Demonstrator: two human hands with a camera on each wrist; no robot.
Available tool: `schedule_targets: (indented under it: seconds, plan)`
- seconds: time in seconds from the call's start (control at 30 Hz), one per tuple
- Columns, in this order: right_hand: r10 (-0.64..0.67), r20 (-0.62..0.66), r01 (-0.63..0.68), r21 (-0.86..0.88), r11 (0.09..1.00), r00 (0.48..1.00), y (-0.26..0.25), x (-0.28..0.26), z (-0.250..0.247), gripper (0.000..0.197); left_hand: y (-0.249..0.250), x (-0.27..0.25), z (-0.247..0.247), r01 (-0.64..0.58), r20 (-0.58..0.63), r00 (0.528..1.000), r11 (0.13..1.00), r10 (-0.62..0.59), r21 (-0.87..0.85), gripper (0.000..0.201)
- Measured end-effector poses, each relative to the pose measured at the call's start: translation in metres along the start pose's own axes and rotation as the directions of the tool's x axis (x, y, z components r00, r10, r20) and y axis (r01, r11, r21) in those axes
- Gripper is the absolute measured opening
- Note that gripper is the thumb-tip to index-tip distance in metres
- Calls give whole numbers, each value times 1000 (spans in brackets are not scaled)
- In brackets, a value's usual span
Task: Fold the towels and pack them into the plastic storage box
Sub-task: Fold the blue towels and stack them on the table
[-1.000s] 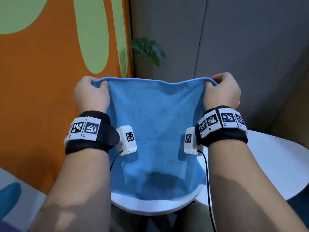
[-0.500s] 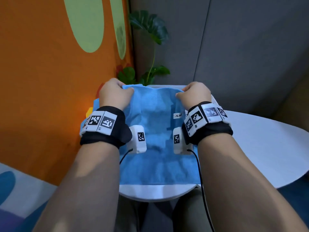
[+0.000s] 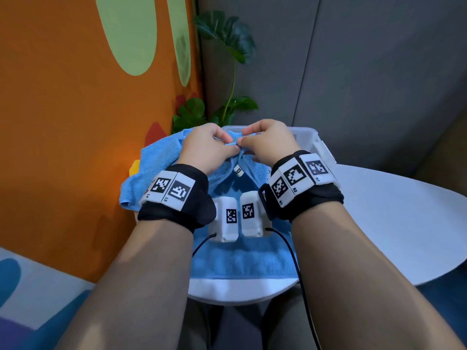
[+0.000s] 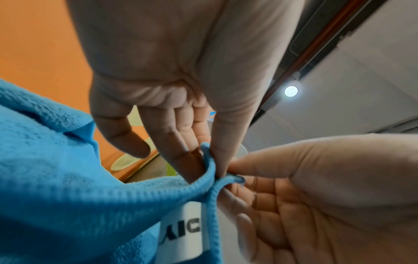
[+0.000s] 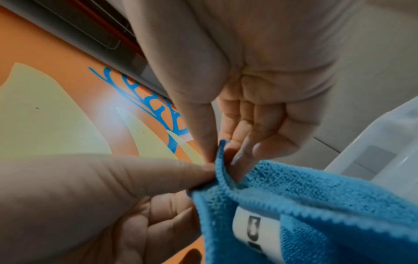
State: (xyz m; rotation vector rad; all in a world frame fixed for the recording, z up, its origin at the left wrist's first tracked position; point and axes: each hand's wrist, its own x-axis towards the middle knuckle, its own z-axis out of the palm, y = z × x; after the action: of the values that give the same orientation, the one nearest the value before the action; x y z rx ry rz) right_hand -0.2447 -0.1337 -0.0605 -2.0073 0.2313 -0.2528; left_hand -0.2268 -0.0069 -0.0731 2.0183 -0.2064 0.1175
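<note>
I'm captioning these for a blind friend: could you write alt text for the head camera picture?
Two hands meet above a small white table, the left hand and right hand each pinching a corner of a blue towel and bringing the corners together. A clear plastic storage box sits just behind, with a leafy plant and an orange wall beyond.

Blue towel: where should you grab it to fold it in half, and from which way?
Judging from its pose, best by the two far corners. The left hand and right hand pinch the blue towel there along its stitched hem, thumbs on top, coming from above. The rest lies flat on the white table, so lifted corners should carry the cloth over.
</note>
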Motion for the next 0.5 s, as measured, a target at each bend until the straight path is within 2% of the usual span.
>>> schedule_targets:
  seconds: [0.2, 0.37, 0.43, 0.5]
  plan:
    - [-45, -13, 46, 31, 998, 999, 2, -3, -1, 18, 0, -1, -1, 5, -78, 997, 1000, -7, -30, 20]
    - [-52, -32, 53, 30, 998, 998, 2, -1, 3, 12, 3, -5, -2, 61, 4, 998, 980, -62, -190, 8]
    - [-64, -44, 66, 31, 997, 997, 2, -1, 2, 13, 7, -7, -4, 93, 49, 995, 957, -83, -276, 13]
    - [-100, -19, 100, 6, 995, 995, 1, -3, 1, 8, 12, -9, -5, 112, 80, 993, 951, -92, -289, 18]
